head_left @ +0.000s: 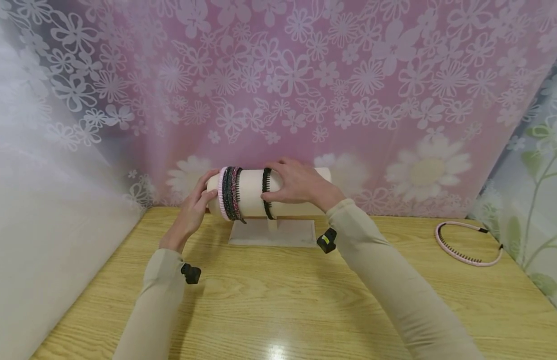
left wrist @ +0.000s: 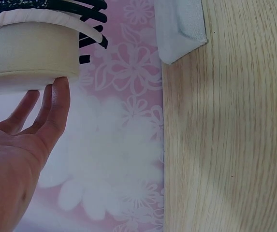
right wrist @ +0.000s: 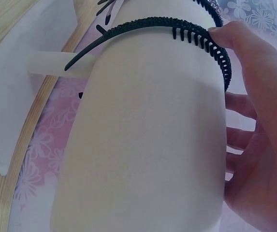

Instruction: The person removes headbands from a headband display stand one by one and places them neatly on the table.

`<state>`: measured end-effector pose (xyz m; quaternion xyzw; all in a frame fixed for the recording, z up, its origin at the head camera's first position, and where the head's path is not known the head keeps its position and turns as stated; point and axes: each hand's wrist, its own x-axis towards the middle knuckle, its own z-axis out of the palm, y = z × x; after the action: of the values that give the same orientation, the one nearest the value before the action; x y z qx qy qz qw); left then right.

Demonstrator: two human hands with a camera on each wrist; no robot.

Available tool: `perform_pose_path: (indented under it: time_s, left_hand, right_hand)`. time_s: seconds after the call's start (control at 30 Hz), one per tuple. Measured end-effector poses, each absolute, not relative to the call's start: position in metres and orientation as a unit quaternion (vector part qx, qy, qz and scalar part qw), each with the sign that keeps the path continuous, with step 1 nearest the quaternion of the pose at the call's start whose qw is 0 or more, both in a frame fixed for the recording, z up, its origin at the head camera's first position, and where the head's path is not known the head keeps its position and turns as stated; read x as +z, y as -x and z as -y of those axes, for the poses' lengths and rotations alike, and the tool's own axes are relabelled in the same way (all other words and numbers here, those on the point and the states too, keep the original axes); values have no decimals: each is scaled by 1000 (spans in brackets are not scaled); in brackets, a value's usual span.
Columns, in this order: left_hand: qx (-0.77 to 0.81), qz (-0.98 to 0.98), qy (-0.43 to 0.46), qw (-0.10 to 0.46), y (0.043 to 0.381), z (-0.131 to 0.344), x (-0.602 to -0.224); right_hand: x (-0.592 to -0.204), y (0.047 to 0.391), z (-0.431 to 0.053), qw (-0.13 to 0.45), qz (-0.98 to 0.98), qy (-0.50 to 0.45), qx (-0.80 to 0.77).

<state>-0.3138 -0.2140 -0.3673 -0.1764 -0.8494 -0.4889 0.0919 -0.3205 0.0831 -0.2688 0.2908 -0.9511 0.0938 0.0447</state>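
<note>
A cream padded headband stand [head_left: 251,186] lies level on a post above its pale flat base [head_left: 292,236]. Around the roll's left part sit a pale pink headband [head_left: 221,194], a dark glittery headband [head_left: 228,196] and a red-flecked one [head_left: 235,192]. My left hand [head_left: 188,212] holds the roll's left end, fingertips against its edge in the left wrist view. Near the middle, a black toothed headband [right wrist: 153,22] goes over the roll. My right hand [head_left: 301,184] grips this band, thumb on its edge, other fingers behind the roll.
Another pink toothed headband [head_left: 463,259] lies on the right side of the wooden table [head_left: 260,295]. Directly behind the stand hangs a pink flowered curtain [head_left: 278,100]. White sheeting [head_left: 48,210] closes off the left side.
</note>
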Motion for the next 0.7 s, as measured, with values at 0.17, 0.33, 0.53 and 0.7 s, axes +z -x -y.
perform_pose_path:
  time_s: [0.17, 0.33, 0.53, 0.7]
  left_hand:
    - [-490, 849, 177, 91, 314, 214, -367]
    - [-487, 851, 176, 89, 314, 214, -368]
    - [-487, 853, 171, 82, 312, 213, -366]
    - [-488, 854, 165, 73, 300, 207, -351]
  right_hand:
    - [-268, 319, -87, 47, 951, -291, 92]
    - [-268, 317, -90, 46, 951, -292, 95]
    - [-268, 316, -94, 46, 951, -291, 97]
    - [-269, 315, -96, 51, 951, -290, 98]
